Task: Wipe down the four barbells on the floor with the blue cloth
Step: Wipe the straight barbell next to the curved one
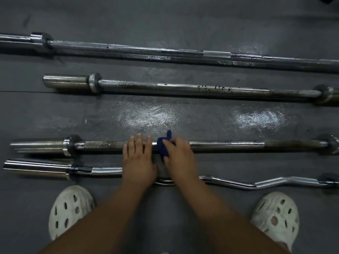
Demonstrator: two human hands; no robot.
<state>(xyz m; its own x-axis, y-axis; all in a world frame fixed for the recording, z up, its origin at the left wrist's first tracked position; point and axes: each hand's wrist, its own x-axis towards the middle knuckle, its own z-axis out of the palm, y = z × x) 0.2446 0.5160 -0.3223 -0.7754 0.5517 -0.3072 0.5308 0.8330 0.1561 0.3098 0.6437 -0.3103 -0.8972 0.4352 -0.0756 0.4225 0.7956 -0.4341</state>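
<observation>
Item in hand: the straight barbell [229, 143], second from your feet, long axis running left to right. Your left hand [138, 160] lies flat on its shaft with fingers straight, and just to its right the blue cloth [163, 146] sits wrapped on mid-shaft, gripped by your right hand [178, 158]. Brown grime shows either side, so this bar looks part-done. The curl bar [229, 182], short bar [183, 86] and long bar [128, 48] beyond — all roughly parallel — cannot be judged wiped or not.

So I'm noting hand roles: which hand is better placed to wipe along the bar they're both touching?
Right, probably. The right hand holds the blue cloth against the bar, and a long stretch of bar lies open on its side. The left hand rests flat on the bar with no cloth.
</observation>
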